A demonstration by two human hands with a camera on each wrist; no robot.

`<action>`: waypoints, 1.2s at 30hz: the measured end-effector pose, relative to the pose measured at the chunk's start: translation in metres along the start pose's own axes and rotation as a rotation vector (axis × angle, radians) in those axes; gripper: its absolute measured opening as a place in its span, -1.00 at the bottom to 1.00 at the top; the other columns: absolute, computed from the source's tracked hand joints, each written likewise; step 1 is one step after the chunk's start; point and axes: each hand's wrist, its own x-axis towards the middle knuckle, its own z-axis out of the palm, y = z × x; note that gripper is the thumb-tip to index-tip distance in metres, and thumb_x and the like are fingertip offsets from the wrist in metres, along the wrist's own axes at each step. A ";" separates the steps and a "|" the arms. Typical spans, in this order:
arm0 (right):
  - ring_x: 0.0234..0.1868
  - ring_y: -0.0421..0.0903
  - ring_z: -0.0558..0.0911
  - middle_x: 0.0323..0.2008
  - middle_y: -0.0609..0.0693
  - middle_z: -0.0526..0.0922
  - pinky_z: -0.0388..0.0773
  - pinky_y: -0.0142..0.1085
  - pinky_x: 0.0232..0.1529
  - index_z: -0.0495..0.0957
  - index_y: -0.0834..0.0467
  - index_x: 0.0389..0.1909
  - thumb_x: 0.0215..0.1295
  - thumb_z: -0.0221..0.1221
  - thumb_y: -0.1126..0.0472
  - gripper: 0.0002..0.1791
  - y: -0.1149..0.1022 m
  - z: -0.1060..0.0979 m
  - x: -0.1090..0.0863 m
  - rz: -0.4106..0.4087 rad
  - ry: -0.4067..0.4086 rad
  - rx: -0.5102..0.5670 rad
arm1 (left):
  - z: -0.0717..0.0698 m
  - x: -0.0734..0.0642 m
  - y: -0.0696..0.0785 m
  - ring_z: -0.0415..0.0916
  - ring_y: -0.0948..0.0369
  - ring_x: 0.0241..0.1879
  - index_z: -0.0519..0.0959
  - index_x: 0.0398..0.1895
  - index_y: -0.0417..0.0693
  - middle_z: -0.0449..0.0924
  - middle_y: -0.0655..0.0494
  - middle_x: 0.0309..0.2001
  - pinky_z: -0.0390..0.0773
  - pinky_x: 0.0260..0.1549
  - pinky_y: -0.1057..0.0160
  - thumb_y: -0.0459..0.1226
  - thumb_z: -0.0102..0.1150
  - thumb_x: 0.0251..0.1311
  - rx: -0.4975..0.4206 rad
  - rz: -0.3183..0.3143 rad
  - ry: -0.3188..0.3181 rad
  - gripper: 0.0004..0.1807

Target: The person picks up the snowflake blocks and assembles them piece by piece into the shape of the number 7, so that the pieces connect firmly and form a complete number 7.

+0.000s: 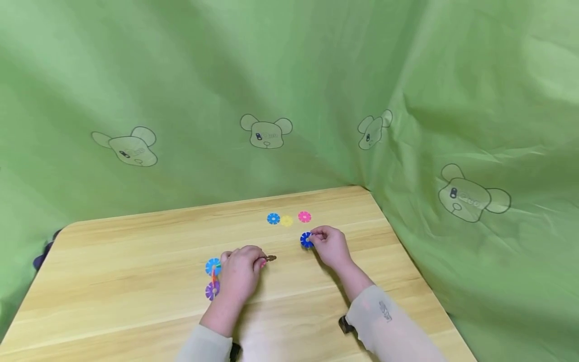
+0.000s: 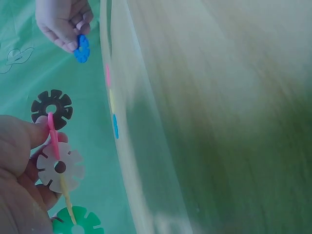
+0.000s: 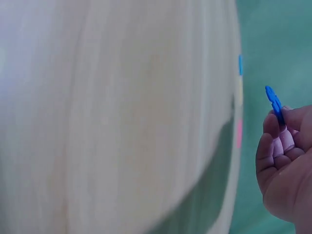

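Observation:
My left hand [image 1: 243,269] grips a chain of slotted plastic discs, pinching it at a pink disc [image 2: 53,136] near one end. A brown disc [image 2: 52,108] sits on that end, and a white disc [image 2: 61,167], a yellowish disc [image 2: 67,199] and a green disc [image 2: 78,223] follow. In the head view a light blue disc [image 1: 212,267], an orange disc [image 1: 214,276] and a purple disc [image 1: 211,290] show left of the hand. My right hand [image 1: 331,246] pinches a dark blue disc [image 1: 306,240] between thumb and fingers, apart from the chain.
Toward the back of the wooden table [image 1: 135,251] lie a blue disc [image 1: 273,218], a yellow disc [image 1: 287,220] and a pink disc [image 1: 304,216]. Green curtains [image 1: 203,166] with bear-face prints stand along the table's back and right edges.

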 end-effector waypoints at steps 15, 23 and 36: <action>-0.34 0.20 0.75 -0.40 0.11 0.76 0.77 0.00 -0.22 0.71 0.41 -0.17 0.29 0.35 0.50 -0.88 -0.038 0.024 -0.033 0.067 -0.072 0.259 | 0.002 -0.009 -0.002 0.72 0.08 -0.06 0.77 -0.23 0.06 0.80 0.16 -0.05 0.43 0.11 -0.12 -0.17 0.42 0.34 -0.015 -0.030 0.017 -0.93; -0.37 0.30 0.75 -0.40 0.14 0.79 0.76 0.03 -0.26 0.72 0.42 -0.21 0.30 0.33 0.53 -0.92 -0.043 0.036 -0.047 0.088 -0.120 0.325 | 0.002 -0.012 -0.002 0.71 0.06 -0.04 0.78 -0.21 0.11 0.79 0.15 -0.02 0.42 0.12 -0.12 -0.19 0.43 0.33 -0.032 -0.037 0.012 -0.96; -0.41 0.22 0.75 -0.39 0.16 0.79 0.77 -0.04 -0.30 0.72 0.41 -0.21 0.29 0.33 0.53 -0.92 -0.045 0.047 -0.056 0.124 -0.129 0.358 | 0.001 -0.016 -0.002 0.72 0.06 -0.05 0.79 -0.23 0.07 0.80 0.14 -0.04 0.42 0.08 -0.12 -0.21 0.41 0.35 -0.040 -0.029 0.009 -0.96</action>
